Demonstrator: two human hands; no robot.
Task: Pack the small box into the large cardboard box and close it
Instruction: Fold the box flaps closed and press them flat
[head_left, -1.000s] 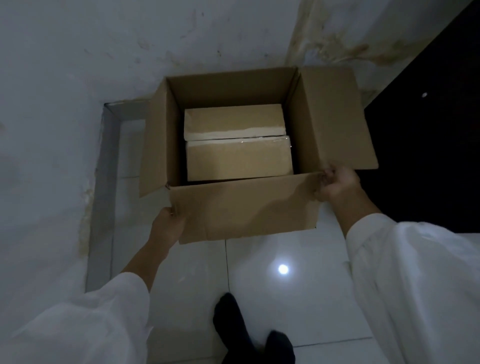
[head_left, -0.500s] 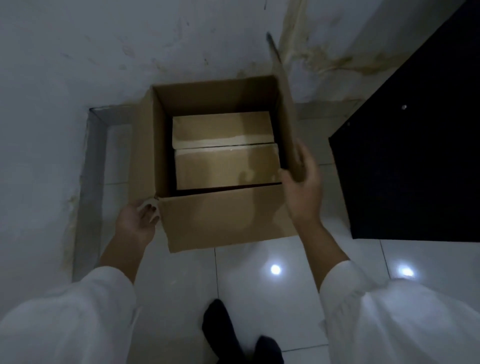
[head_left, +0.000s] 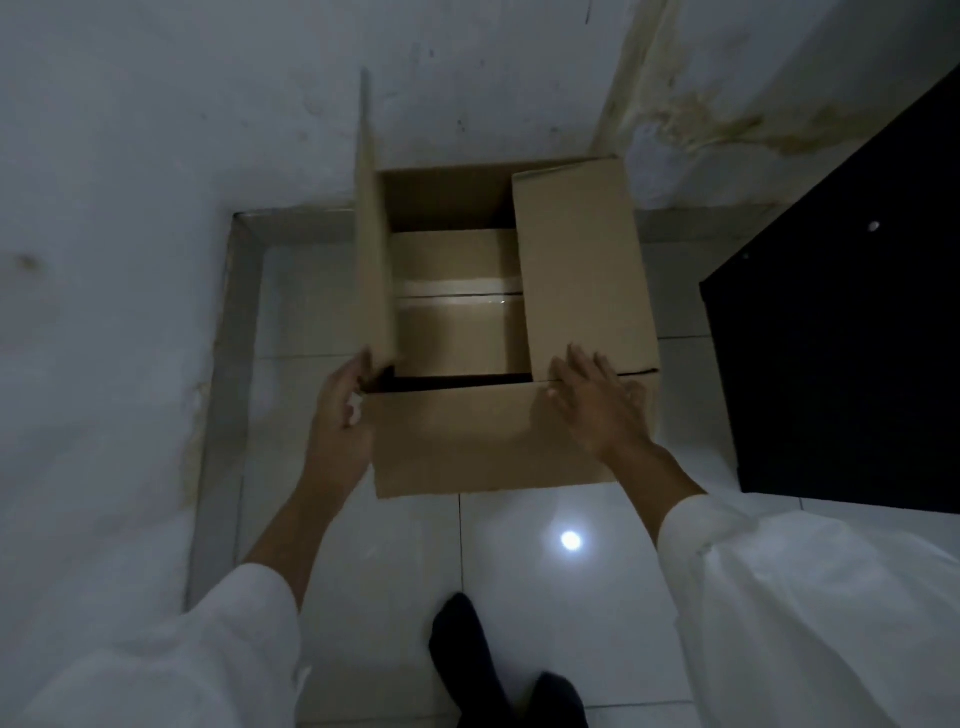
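Right flap (head_left: 576, 260) now down under flat right hand (head_left: 597, 405); left hand (head_left: 337, 410) grips left flap (head_left: 374, 249); tile floor (head_left: 519, 571), stained wall (head_left: 701, 104).

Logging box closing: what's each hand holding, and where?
Left hand holds the left flap by its near corner; right hand only presses the right flap.

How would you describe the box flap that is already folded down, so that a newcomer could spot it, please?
Start at the cardboard box on the tiled floor by the wall. Its right flap lies flat over the opening, with the right hand resting on its near end. Unlike it, the left flap stands upright, held by the left hand.
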